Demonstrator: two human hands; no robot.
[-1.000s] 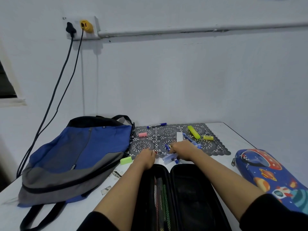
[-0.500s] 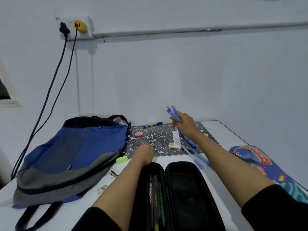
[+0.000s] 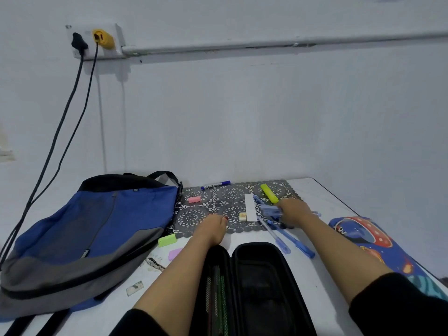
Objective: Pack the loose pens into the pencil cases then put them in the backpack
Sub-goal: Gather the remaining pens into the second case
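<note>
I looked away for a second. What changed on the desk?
The right hand lifted blue pens off the mat, then lowered them beside the yellow highlighter, still gripping them. The left hand, backpack and open black case stayed put.

No legible text; backpack (image 3: pixel 97 226) logo (image 3: pixel 85 253) (white letters) too small to read.

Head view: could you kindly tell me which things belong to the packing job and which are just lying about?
Job: open black hard-shell pencil case, blue space-print pencil case, blue-and-grey fabric backpack, blue plastic pens in right hand, yellow highlighter.
Lying about: pink eraser, green eraser, black lace placemat.
</note>
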